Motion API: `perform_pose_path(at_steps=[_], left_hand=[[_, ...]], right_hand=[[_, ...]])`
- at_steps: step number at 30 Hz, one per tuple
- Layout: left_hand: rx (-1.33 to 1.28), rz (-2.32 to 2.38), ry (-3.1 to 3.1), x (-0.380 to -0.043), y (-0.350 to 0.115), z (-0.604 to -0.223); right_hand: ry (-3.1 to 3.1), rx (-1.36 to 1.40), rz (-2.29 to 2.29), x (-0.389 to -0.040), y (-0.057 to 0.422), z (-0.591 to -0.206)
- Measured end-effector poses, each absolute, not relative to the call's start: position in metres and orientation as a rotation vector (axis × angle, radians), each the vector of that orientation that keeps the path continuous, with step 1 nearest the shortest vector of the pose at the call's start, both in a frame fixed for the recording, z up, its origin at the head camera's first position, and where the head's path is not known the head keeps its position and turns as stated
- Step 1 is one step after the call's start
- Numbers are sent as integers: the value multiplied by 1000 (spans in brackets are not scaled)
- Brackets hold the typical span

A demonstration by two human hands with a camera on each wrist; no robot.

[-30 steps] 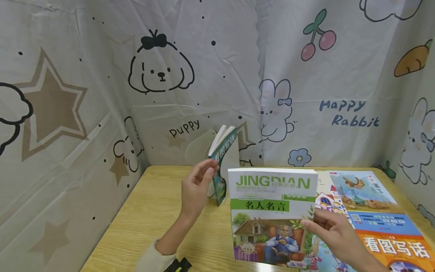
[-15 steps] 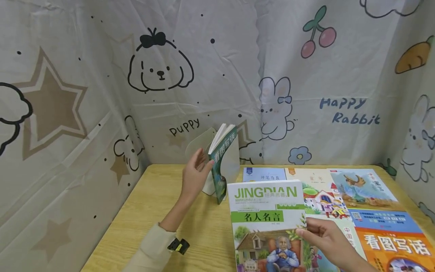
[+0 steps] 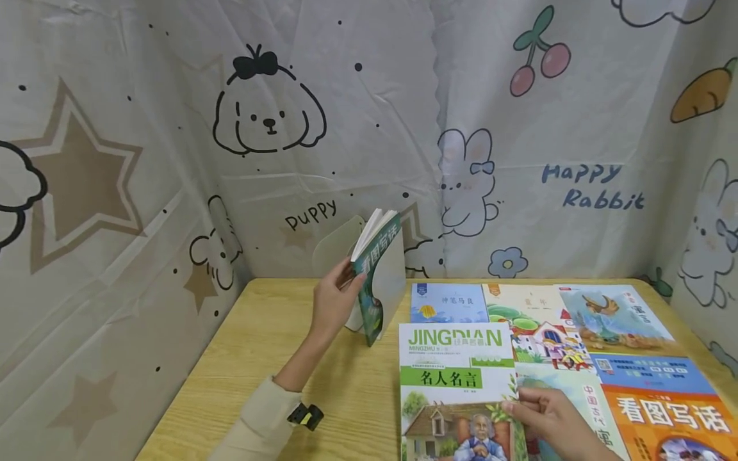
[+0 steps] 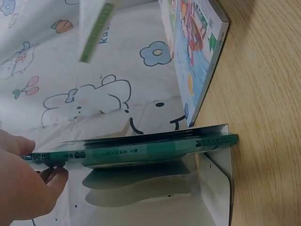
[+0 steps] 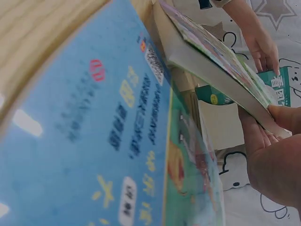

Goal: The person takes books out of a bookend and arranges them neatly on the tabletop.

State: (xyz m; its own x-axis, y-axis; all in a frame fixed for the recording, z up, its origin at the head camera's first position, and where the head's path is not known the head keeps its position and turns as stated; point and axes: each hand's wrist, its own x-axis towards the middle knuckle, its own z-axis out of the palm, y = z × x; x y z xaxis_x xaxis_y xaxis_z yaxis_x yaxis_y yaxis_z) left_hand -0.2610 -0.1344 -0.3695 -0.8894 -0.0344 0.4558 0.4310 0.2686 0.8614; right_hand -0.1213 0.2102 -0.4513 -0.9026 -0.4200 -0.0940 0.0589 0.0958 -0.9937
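Observation:
A green book stands upright and slightly tilted against a white bookend at the table's back. My left hand pinches this book near its upper edge; in the left wrist view thumb and fingers lie on either side of its green spine. My right hand grips the right edge of a white and green paperback, thumb on the front cover. That book is held upright, cover facing me, its lower part cut off by the frame. The right wrist view shows its page edges.
Several picture books lie on the right of the wooden table, among them a blue one, a cream one and an orange one. A patterned cloth hangs behind and at the sides.
My right hand has lowered the white and green paperback, uncovering books behind it. My left hand's fingers have closed onto the green book's edge after loosening.

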Motion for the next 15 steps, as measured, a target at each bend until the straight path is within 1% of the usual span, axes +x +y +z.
perform_pose_path(at_steps=[8,12,15], left_hand=[[-333,-1666,-2160,-261,-133,-368],[-351,-1659,-2150,-260,-133,-368],[-360,-1651,-2149,-260,-133,-368]], right_hand=[[1834,-290,-1869,-122,216,-460],[1818,-187,-1844,-123,216,-466],[1854,-159,-1812,-122,217,-471]])
